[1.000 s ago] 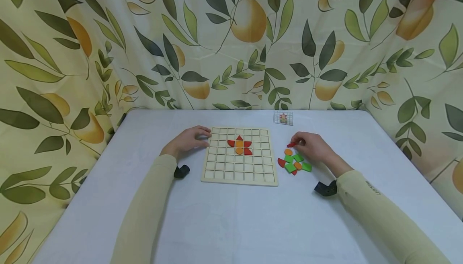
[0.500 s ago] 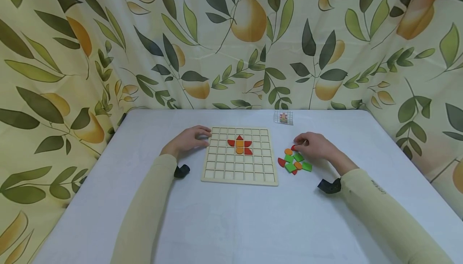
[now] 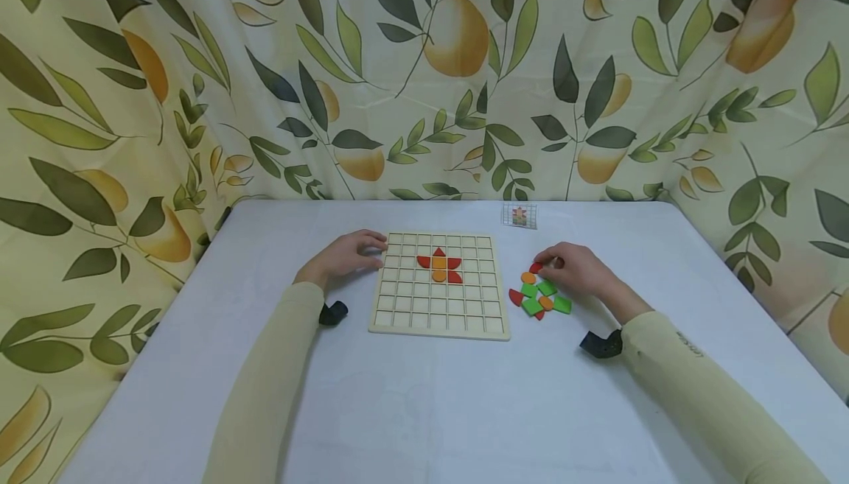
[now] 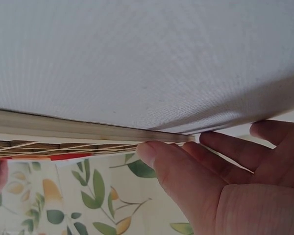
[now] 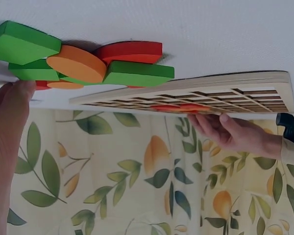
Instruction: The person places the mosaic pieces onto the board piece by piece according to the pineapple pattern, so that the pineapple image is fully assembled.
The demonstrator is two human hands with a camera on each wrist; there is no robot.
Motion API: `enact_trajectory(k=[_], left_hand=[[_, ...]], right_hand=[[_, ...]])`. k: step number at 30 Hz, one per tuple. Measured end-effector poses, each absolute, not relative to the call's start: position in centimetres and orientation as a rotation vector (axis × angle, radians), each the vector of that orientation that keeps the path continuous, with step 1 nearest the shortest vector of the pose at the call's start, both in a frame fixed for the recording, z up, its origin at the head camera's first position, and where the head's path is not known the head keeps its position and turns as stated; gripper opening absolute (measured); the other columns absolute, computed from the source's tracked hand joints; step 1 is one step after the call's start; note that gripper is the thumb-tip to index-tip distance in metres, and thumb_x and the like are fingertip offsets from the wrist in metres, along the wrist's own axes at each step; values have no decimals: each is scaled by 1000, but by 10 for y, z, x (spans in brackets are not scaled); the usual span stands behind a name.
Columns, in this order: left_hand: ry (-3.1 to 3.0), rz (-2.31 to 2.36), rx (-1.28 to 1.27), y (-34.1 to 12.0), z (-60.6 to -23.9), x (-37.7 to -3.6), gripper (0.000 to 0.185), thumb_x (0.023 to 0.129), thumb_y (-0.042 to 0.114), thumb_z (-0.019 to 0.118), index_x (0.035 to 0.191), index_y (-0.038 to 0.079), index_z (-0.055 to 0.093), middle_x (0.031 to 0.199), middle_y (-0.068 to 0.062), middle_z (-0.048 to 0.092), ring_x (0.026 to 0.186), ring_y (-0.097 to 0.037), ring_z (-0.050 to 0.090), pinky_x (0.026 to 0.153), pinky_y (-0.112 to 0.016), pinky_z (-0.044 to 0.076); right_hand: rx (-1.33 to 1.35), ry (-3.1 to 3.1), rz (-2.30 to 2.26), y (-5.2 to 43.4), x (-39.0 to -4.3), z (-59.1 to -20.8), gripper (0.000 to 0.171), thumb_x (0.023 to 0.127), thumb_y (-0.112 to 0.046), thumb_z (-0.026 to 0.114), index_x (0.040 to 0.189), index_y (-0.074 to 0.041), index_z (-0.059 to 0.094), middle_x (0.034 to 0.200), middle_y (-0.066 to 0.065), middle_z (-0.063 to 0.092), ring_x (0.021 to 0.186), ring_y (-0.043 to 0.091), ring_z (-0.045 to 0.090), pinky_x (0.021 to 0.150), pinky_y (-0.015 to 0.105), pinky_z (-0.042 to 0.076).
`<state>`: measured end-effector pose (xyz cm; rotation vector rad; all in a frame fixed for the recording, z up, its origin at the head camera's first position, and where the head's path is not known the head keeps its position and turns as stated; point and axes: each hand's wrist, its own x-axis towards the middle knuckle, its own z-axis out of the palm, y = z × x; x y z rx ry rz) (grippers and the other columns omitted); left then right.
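A wooden grid board (image 3: 438,314) lies flat on the white table, with a small flower of red and orange pieces (image 3: 439,267) set in its upper rows. My left hand (image 3: 345,257) rests with straight fingers against the board's left edge (image 4: 88,129). To the right of the board lies a loose pile of green, orange and red pieces (image 3: 540,296). My right hand (image 3: 570,267) sits at the far side of that pile, thumb and forefinger pinching a red piece (image 3: 536,268). The right wrist view shows green pieces (image 5: 137,73) and an orange disc (image 5: 76,62) close up.
A small picture card (image 3: 519,216) stands behind the pile near the table's far edge. Leaf-and-pear patterned curtains (image 3: 424,71) close in the table on three sides. Black wrist mounts (image 3: 600,344) sit on both sleeves.
My right hand, with the red piece, sank slightly toward the pile and barely shifted. The left hand and the board stayed still.
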<state>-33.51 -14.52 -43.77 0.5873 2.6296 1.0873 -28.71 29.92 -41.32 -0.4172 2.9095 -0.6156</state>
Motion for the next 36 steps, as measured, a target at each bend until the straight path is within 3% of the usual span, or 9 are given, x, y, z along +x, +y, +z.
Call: enact_trajectory(k=[13,22,31,36], left_hand=[[2622,1079,606,-145,-438,-336,38,81,29,69,117,18,62,135,8,47,135,-17,30,114,-38,19],[2642,1054,585,-145,-438,-336,37,81,30,69,116,19,63,134,9,47,134,-15,31,114,-36,20],[2630,1074,583,-145,-437,-334,37,81,29,69,117,19,62,135,8,47,135,-16,31,114,-36,20],[2625,1083,587,-146,-437,-335,37,81,30,69,117,19,62,134,9,47,135,-15,31,114,-37,21]], right_hand=[[-353,2953,-635,295,-293,-420,34,88,-22,62,118,-7,62,107,12,59,89,24,47,75,32,44],[-406,2932,-648,295,-296,-419,29,88,-22,62,114,-9,65,102,9,62,86,23,47,72,31,41],[-330,2885,-712,285,-300,-416,32,89,-26,60,116,-10,62,110,10,62,95,24,50,85,39,46],[-341,2877,-755,265,-304,-411,29,89,-25,59,115,-11,63,108,7,62,90,22,50,74,30,46]])
